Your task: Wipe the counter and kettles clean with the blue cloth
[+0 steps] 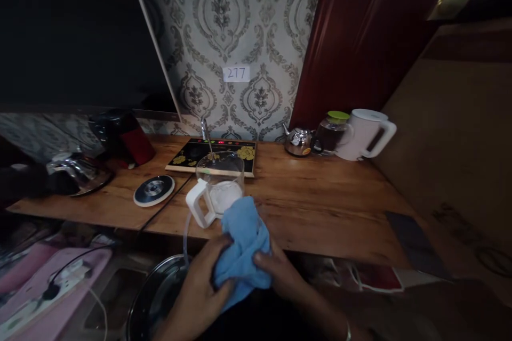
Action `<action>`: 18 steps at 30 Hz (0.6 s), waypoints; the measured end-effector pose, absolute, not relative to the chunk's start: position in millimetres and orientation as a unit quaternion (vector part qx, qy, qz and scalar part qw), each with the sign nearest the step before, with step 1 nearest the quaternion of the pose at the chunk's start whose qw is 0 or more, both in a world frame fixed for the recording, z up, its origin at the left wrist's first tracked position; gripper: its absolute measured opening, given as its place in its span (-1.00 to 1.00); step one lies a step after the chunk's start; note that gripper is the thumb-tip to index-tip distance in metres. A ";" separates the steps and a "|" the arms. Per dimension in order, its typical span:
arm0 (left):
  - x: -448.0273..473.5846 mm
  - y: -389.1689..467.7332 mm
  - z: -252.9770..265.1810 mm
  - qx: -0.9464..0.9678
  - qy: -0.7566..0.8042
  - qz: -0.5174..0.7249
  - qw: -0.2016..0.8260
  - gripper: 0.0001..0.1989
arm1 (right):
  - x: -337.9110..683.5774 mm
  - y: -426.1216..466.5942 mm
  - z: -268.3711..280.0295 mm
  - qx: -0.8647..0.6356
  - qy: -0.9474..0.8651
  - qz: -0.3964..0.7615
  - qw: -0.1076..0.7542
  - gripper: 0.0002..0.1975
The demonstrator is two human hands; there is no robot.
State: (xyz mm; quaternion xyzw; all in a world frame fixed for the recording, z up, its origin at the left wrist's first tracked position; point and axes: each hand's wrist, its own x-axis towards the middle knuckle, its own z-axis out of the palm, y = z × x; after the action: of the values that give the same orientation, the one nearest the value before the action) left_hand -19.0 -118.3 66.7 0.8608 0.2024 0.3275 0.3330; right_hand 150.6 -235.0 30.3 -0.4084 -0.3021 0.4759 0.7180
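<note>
A crumpled blue cloth (244, 256) is bunched between my two hands, in front of the table's near edge. My left hand (206, 272) grips its left side with the fingers curled round it. From the right, my right hand (276, 269) closes on the cloth with the thumb pressed on top. Just beyond the cloth stands a clear glass jug (226, 197) with a white handle (199, 203), partly covered by the cloth. Behind the jug lies a black induction cooker (180, 155) with gold flowers, and a curved metal spout (205, 130) rises there.
On the wooden table (320, 202), a round black-and-white base (154, 190) and a steel kettle (80, 173) sit left. A small teapot (298, 141), green-lidded glass pitcher (330, 133) and white pitcher (362, 136) stand back right. Below left are a metal pot (138, 290) and power strip (48, 298).
</note>
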 end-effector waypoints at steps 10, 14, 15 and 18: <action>9.1 -65.8 87.7 0.703 0.365 0.502 0.347 -0.62 | 198.6 -247.7 36.9 -0.730 -0.511 0.039 0.452 -0.36; 19.0 -52.2 80.7 0.694 0.357 0.508 0.363 -0.54 | 182.1 -218.9 9.1 -0.745 -0.618 0.061 0.245 -0.35; 19.9 -51.0 79.2 0.695 0.357 0.508 0.363 -0.52 | 180.2 -213.5 5.0 -0.748 -0.621 0.061 0.225 -0.37; 19.6 -50.5 75.8 0.693 0.361 0.505 0.367 -0.49 | 186.1 -205.1 4.6 -0.755 -0.618 0.059 0.208 -0.50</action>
State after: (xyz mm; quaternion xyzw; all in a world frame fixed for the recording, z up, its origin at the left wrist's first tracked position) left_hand 19.6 -50.5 75.8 0.6928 0.3611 0.5046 0.3674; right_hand 186.1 -205.1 4.6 -0.7555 -0.6184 0.0586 0.2082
